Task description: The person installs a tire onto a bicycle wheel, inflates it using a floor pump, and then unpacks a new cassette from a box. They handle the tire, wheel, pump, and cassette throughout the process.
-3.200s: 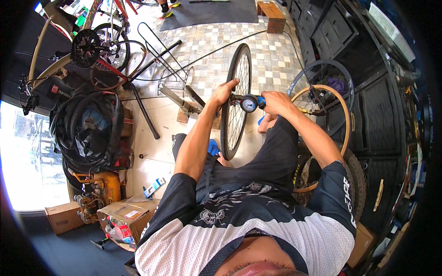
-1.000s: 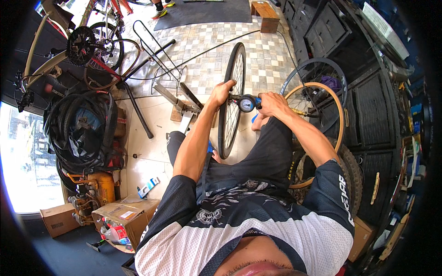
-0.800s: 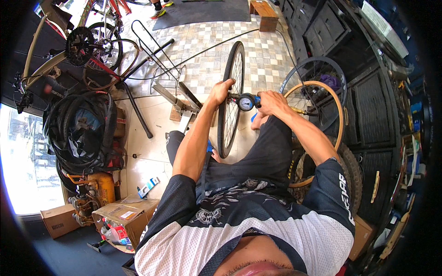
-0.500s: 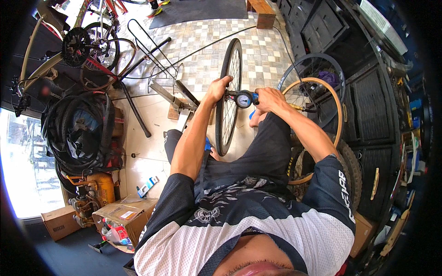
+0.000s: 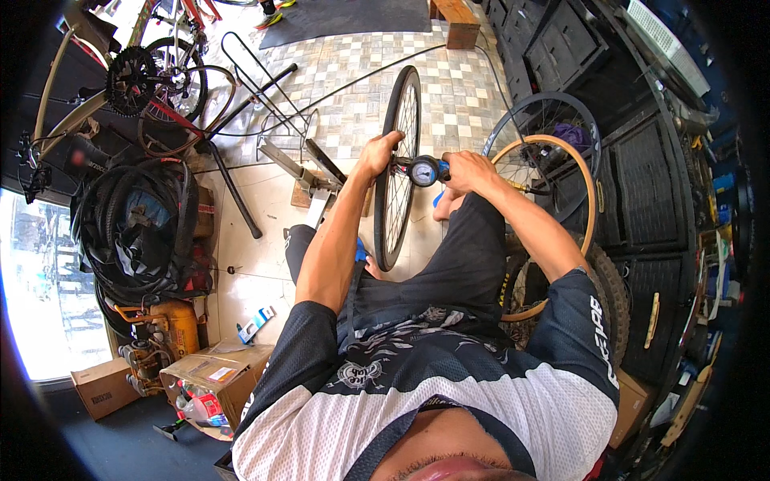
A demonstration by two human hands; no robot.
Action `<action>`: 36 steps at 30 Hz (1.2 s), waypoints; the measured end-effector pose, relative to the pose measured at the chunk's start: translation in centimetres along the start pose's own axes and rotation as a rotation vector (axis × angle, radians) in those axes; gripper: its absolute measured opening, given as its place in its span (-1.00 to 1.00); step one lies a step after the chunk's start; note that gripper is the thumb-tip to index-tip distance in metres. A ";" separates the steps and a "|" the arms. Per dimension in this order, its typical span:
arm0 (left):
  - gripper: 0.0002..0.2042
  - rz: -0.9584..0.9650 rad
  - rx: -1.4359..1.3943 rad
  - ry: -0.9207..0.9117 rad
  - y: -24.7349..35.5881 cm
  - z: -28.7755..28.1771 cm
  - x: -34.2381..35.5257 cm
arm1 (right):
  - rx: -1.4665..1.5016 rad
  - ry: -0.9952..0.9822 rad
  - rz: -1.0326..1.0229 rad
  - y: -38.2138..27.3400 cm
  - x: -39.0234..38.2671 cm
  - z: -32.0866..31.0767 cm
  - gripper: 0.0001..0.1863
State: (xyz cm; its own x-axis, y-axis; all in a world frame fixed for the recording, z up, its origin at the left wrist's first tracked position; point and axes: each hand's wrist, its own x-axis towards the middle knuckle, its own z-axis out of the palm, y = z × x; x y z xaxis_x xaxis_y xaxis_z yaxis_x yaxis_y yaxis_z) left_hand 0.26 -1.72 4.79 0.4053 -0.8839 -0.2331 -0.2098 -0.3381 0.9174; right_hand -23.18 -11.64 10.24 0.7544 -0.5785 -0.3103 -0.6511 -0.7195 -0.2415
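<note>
A bicycle wheel (image 5: 387, 228) with a black tyre and thin spokes stands upright between my legs. My left hand (image 5: 380, 152) is closed round its left side, thumb over the tyre. On the wheel's right side is a tyre inflator (image 5: 442, 169) with a round dial gauge (image 5: 423, 171) facing up. My right hand (image 5: 472, 171) grips the inflator's black and blue handle. The gauge sits close to the spokes near the middle of the wheel; where its nozzle end meets the wheel is hard to make out.
A tan-rimmed tyre (image 5: 592, 192) and a black wheel rim (image 5: 597, 132) lean against dark cabinets (image 5: 642, 176) at right. Left are a metal stand (image 5: 237, 192), bicycles (image 5: 152, 80), a heap of black tyres (image 5: 136, 232), an orange compressor (image 5: 175, 325) and a cardboard box (image 5: 249, 367).
Almost nothing differs. Both hands keep their grips on the wheel and the inflator, with only a very slight shift.
</note>
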 end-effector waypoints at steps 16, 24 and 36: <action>-0.52 0.045 0.060 -0.008 0.3 0.0 -0.6 | 0.039 -0.031 0.032 -0.5 -0.5 -0.1 -0.59; -0.55 0.070 0.086 -0.038 0.5 0.3 -0.6 | 0.037 -0.007 0.029 0.1 -0.4 0.6 -0.60; -0.55 0.117 0.185 -0.055 0.4 -0.1 -0.6 | 0.031 -0.019 0.046 0.1 -0.3 0.7 -0.61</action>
State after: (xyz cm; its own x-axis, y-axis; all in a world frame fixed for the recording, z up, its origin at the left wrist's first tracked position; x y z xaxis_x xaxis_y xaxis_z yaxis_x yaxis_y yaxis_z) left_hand -0.02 -1.31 5.33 0.3203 -0.9353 -0.1504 -0.4146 -0.2812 0.8655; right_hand -23.53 -11.24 9.66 0.7218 -0.6035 -0.3390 -0.6879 -0.6796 -0.2547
